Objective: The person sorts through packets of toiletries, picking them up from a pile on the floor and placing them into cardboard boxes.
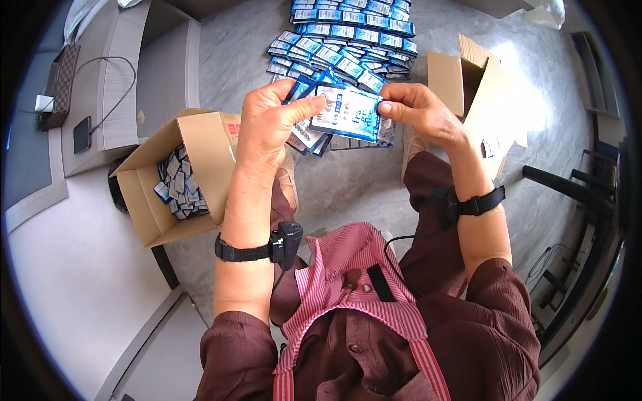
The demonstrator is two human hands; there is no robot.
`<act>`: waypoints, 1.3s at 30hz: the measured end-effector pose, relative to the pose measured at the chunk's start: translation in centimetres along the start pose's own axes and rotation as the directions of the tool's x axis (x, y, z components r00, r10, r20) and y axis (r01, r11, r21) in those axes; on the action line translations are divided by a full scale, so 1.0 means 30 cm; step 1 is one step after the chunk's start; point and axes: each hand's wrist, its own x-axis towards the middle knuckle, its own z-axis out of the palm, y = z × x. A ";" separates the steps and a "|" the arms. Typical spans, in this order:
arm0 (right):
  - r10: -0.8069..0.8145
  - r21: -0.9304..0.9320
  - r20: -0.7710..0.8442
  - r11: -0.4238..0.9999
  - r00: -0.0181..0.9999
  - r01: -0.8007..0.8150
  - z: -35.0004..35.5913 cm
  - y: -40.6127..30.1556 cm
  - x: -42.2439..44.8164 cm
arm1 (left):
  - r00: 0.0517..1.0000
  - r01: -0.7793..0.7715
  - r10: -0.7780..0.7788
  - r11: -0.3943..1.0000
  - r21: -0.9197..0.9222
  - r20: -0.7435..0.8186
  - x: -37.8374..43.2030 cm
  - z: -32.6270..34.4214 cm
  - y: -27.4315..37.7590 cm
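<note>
Several blue-and-silver sachets (346,113) are fanned out in front of me, their printed faces up. My left hand (273,118) pinches the fan at its left side, thumb on top. The right end of the uppermost sachet is between the thumb and fingers of my right hand (421,110). Beyond my hands, overlapping rows of similar sachets (351,35) cover part of the grey floor (346,185). My fingers hide parts of the held sachets. Below them, another flat packet (353,142) shows partly.
An open cardboard box (200,150) at left holds loose small packets (180,185). Another open cardboard box (446,82) stands at right. A phone (83,135) with a cable lies on the grey cabinet (118,75). Dark furniture legs (562,188) jut in from the right.
</note>
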 end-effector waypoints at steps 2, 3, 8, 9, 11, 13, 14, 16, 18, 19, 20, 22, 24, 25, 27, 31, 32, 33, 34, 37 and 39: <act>-0.014 0.145 -0.006 0.989 1.000 0.015 -0.006 0.006 -0.016 | 1.000 0.006 -0.006 1.000 -0.005 0.007 0.010 -0.018 -0.007; -0.038 0.151 0.019 0.988 0.999 0.034 -0.013 -0.005 -0.020 | 1.000 0.005 -0.006 0.999 -0.032 -0.019 0.014 -0.031 -0.010; -0.139 -0.005 0.161 0.990 0.977 0.141 -0.032 -0.044 -0.033 | 0.999 0.038 -0.034 0.993 0.112 -0.033 0.028 -0.019 -0.028; -0.151 -0.085 0.193 0.982 0.970 0.170 -0.026 -0.060 -0.032 | 0.998 0.062 -0.062 0.981 0.184 -0.004 0.032 -0.010 -0.040; -0.132 -0.265 0.156 0.949 0.979 0.170 -0.010 -0.075 -0.028 | 0.984 0.085 -0.124 0.960 0.267 0.132 0.022 0.022 -0.042; -0.124 -0.405 0.146 0.898 0.981 0.174 -0.010 -0.075 -0.027 | 0.965 0.159 -0.208 0.947 0.278 0.157 0.014 0.043 -0.046; -0.142 -0.423 0.126 0.887 0.982 0.182 -0.011 -0.065 -0.029 | 0.960 0.162 -0.219 0.942 0.293 0.173 0.010 0.051 -0.047; -0.163 -0.465 0.106 0.864 0.981 0.194 -0.014 -0.067 -0.034 | 0.950 0.164 -0.237 0.931 0.325 0.201 0.005 0.062 -0.044; -0.169 -0.504 0.079 0.843 0.982 0.186 -0.013 -0.066 -0.036 | 0.946 0.159 -0.237 0.933 0.322 0.222 0.005 0.069 -0.043; -0.164 -0.522 0.062 0.835 0.984 0.172 -0.011 -0.064 -0.035 | 0.943 0.156 -0.238 0.935 0.320 0.233 0.006 0.073 -0.044; -0.160 -0.539 0.046 0.827 0.986 0.159 -0.008 -0.061 -0.035 | 0.942 0.147 -0.233 0.934 0.326 0.242 0.007 0.076 -0.046; -0.185 -0.593 0.043 0.787 0.982 0.174 -0.004 -0.054 -0.034 | 0.940 0.127 -0.222 0.931 0.341 0.258 0.013 0.081 -0.045; -0.192 -0.631 0.037 0.756 0.981 0.172 0.000 -0.044 -0.034 | 0.931 0.131 -0.248 0.911 0.390 0.266 0.015 0.090 -0.036; -0.187 -0.644 0.032 0.748 0.982 0.163 0.004 -0.039 -0.036 | 0.927 0.133 -0.261 0.900 0.414 0.270 0.016 0.094 -0.034; -0.191 -0.665 0.014 0.731 0.982 0.152 0.012 -0.037 -0.038 | 0.932 0.108 -0.252 0.880 0.463 0.261 0.016 0.103 -0.048; -0.177 -0.547 -0.045 0.828 0.983 0.124 0.015 -0.048 -0.041 | 0.959 0.065 -0.205 0.828 0.556 0.194 0.018 0.109 -0.063; -0.158 -0.472 -0.060 0.875 0.986 0.112 0.014 -0.051 -0.041 | 0.963 0.054 -0.182 0.852 0.520 0.198 0.017 0.109 -0.063; -0.145 -0.406 -0.087 0.909 0.986 0.097 0.014 -0.051 -0.041 | 0.967 0.039 -0.155 0.875 0.482 0.203 0.016 0.110 -0.058; -0.129 -0.338 -0.114 0.937 0.985 0.084 0.017 -0.048 -0.041 | 0.970 0.024 -0.129 0.896 0.443 0.207 0.016 0.111 -0.052; -0.071 -0.211 -0.136 0.977 0.988 0.041 0.019 -0.053 -0.037 | 0.975 -0.015 -0.077 0.915 0.404 0.210 0.012 0.108 -0.040; -0.031 -0.110 -0.130 0.994 0.991 0.016 0.024 -0.049 -0.038 | 0.973 -0.036 -0.063 0.910 0.414 0.223 0.004 0.106 -0.024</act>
